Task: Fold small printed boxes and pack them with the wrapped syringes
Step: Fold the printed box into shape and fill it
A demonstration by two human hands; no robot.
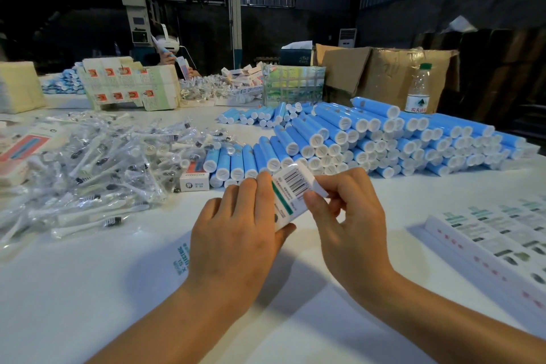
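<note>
A white surface (88, 304) carries everything. Largest on it is the stack of blue tubes (384, 139) with white caps, spreading right and back behind the hands. To the left lies a heap of clear-wrapped syringes (97, 168), a small red-and-white box (194, 179) at its edge. Flat printed sheets (496, 233) run off the right border, cut by the frame. Far back, a second person is mostly hidden behind cartons. Just above the surface, in front of the tubes, the small printed box (291, 186) is held tilted: the left hand (236, 233) wraps its fingers round the lower part, the right hand (348, 216) pinches what seems an end flap; its contents cannot be seen.
</note>
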